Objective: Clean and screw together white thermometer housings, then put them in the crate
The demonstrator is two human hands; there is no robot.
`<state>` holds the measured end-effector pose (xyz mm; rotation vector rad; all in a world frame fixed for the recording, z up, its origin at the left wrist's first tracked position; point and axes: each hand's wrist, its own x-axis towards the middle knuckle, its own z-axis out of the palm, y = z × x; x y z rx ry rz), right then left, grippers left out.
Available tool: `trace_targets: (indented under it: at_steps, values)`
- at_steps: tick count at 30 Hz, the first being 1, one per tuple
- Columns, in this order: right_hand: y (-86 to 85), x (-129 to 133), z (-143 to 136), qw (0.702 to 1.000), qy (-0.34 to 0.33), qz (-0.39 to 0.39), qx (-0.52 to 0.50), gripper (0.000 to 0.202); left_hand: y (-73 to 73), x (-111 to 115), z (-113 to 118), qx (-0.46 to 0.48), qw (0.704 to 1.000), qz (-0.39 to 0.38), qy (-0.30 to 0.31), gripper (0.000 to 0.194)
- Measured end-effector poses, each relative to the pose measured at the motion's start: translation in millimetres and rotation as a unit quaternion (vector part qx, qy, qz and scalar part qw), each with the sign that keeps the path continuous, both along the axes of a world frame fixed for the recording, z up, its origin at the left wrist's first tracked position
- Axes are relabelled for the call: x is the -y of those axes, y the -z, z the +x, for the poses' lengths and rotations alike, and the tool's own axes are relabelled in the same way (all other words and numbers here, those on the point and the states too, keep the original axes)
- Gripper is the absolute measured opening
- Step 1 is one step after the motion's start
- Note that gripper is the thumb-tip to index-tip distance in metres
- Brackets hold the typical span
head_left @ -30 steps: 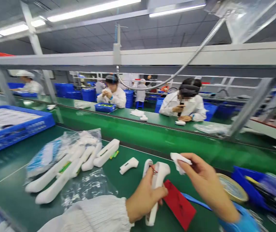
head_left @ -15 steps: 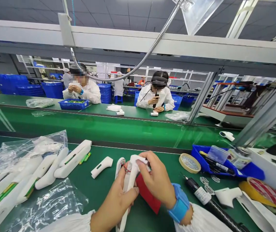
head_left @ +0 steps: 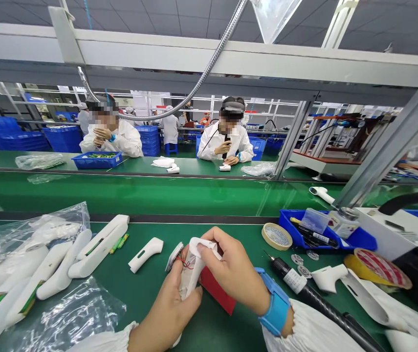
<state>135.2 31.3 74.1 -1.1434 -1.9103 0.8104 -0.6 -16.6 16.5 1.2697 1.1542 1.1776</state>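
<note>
In front of me a white plastic device housing point(head_left: 195, 261) is held between both hands, with thin red wires point(head_left: 186, 264) showing at its open side. My left hand point(head_left: 170, 305) wraps round the lower part of it. With thumb and fingers, my right hand point(head_left: 231, 266) pinches the upper end. A small white round-ended part point(head_left: 174, 256) hangs at the wires, just left of the housing. Under the right hand lies a red flat piece point(head_left: 218, 292). To the left, a curved white shell part point(head_left: 145, 254) rests on the green bench.
White housings point(head_left: 99, 244) and plastic bags point(head_left: 73, 318) lie at left. At right are a tape roll point(head_left: 276, 236), a blue tray point(head_left: 289, 226), a black electric screwdriver point(head_left: 313, 298) and yellow tape point(head_left: 368, 271). Two people sit across the green divider point(head_left: 157, 193).
The small round-ended part has swung away from the housing, showing more of the wires. Both hands keep hold of the housing. My view has shifted to the right.
</note>
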Motion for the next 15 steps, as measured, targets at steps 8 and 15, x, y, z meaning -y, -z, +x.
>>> trace_targets:
  at_steps: [8, 15]
  values:
    - [-1.7, -10, 6, 0.991, -0.059, -0.109, -0.05, 0.013, -1.4, 2, -3, -0.103, 0.994, 0.044, 0.02, 0.06]
    - [4.6, 1, 0, 0.999, -0.02, 0.014, -0.045, 0.01, -7.4, -6, -8, -0.087, 0.995, 0.056, -0.004, 0.059]
